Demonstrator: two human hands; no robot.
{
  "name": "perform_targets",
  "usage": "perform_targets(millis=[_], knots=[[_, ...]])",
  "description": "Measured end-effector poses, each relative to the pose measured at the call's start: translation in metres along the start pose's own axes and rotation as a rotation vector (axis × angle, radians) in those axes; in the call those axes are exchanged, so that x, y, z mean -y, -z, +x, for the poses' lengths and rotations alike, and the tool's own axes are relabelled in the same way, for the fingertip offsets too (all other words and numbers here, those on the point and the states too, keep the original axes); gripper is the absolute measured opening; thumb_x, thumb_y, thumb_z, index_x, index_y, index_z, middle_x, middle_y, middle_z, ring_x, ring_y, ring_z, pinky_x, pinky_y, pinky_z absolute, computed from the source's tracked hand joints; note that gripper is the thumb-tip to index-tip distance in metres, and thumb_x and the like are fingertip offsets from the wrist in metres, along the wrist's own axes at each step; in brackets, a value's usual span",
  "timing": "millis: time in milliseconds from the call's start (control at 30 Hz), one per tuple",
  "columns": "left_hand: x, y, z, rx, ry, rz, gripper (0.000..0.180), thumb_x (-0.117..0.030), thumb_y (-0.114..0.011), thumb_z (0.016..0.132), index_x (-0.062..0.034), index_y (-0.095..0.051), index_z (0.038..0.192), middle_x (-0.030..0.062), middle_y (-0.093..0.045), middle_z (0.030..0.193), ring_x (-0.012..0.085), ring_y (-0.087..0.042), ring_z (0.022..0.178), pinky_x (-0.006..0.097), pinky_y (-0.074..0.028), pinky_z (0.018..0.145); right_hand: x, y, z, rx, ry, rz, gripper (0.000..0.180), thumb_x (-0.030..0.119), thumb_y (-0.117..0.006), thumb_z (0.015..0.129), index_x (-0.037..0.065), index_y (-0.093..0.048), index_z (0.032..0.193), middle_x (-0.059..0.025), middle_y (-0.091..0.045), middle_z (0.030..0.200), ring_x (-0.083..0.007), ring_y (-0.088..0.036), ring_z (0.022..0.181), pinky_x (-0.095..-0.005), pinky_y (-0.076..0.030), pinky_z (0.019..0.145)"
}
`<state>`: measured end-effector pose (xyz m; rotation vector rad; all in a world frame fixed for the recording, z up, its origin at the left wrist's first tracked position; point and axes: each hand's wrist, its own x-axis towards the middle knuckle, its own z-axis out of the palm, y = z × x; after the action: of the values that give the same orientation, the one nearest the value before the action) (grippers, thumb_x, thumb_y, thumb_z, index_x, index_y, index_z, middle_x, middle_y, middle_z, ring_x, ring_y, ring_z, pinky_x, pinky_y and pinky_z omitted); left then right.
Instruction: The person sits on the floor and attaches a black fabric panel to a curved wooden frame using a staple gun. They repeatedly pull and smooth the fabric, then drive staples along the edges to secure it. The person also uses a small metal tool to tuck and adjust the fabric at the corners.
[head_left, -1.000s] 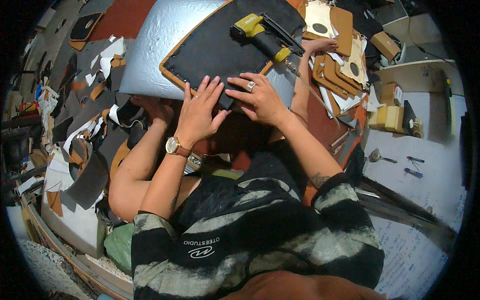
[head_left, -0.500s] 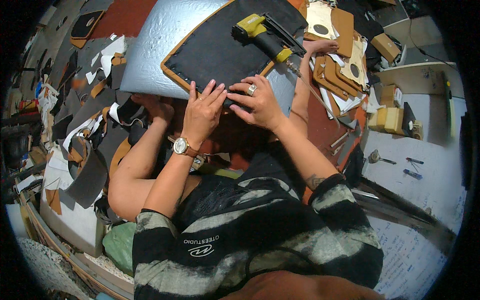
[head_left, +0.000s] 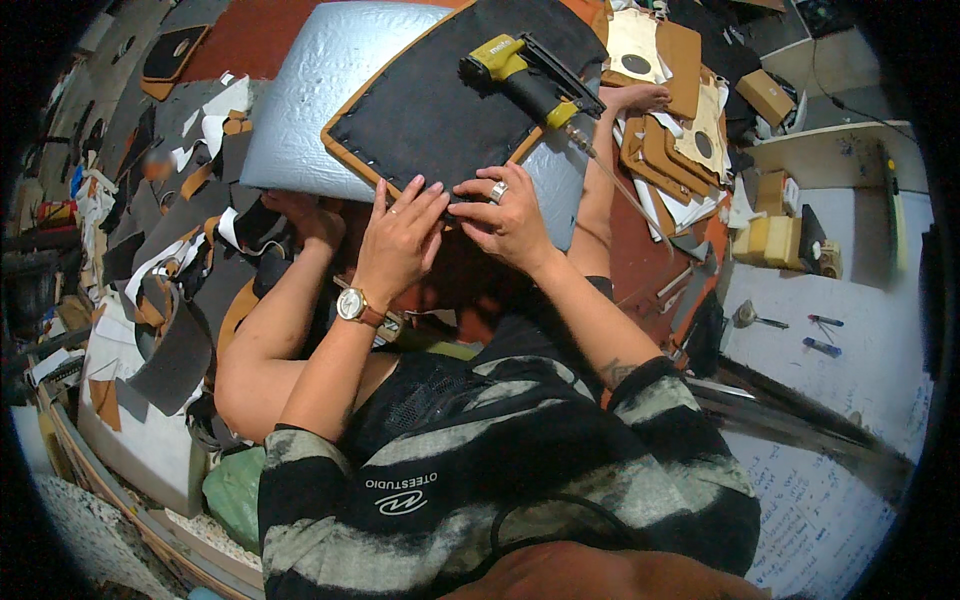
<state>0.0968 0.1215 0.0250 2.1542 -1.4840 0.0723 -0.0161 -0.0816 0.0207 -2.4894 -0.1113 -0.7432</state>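
Note:
A black-backed upholstered panel (head_left: 430, 110) with a tan rim lies on a silver, foil-like rounded block (head_left: 290, 120). At the panel's near corner, my left hand (head_left: 398, 238) has its fingers over the edge and its thumb lower down. Close beside it, my right hand (head_left: 508, 218) is bent at the same edge, fingertips on top and thumb below. The two hands' fingertips nearly meet. Whatever is folded under them is hidden. A yellow and black air stapler (head_left: 520, 80) rests on the panel's right part, its hose (head_left: 625, 185) running off to the right.
Tan upholstered panels (head_left: 665, 155) and cream pieces with dark ovals are stacked at right. Grey, white and tan offcuts (head_left: 180, 320) litter the left. A white written-on board (head_left: 810, 400) holds pens and a small metal tool (head_left: 757, 316). My bare feet flank the block.
The panel and stapler have shifted slightly left. Both hands have moved a little down and left along with the near edge, still on it.

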Motion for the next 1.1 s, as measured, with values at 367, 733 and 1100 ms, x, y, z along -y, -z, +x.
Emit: perform_targets(millis=[367, 733, 1100], knots=[[0.009, 0.002, 0.009, 0.052, 0.025, 0.046, 0.053, -0.011, -0.072, 0.092, -0.0114, -0.064, 0.145, 0.0056, -0.061, 0.155, 0.0316, -0.049, 0.151, 0.07, -0.027, 0.125, 0.013, -0.008, 0.0, -0.024, -0.064, -0.019, 0.026, 0.02, -0.087, 0.078, 0.024, -0.083, 0.104, 0.0014, -0.075, 0.114, -0.0324, -0.062, 0.119, -0.0548, -0.042, 0.108], [-0.003, 0.01, 0.005, 0.091, 0.014, 0.049, 0.063, -0.022, -0.076, 0.093, -0.0153, -0.058, 0.153, 0.0003, -0.051, 0.164, 0.0291, -0.041, 0.156, 0.071, -0.024, 0.126, 0.017, -0.01, -0.009, -0.047, -0.108, 0.029, 0.024, 0.018, -0.087, 0.077, 0.023, -0.084, 0.1, 0.0006, -0.076, 0.119, -0.0352, -0.061, 0.124, -0.0515, -0.043, 0.106], [0.008, -0.034, -0.024, -0.105, -0.043, 0.123, 0.051, -0.016, -0.067, 0.098, -0.0221, -0.063, 0.149, -0.0039, -0.055, 0.162, 0.0275, -0.045, 0.155, 0.076, -0.023, 0.122, 0.021, 0.004, -0.035, 0.031, -0.069, -0.053, 0.037, 0.009, -0.085, 0.083, 0.018, -0.08, 0.119, -0.0104, -0.068, 0.142, -0.0427, -0.056, 0.138, -0.0537, -0.046, 0.113]])
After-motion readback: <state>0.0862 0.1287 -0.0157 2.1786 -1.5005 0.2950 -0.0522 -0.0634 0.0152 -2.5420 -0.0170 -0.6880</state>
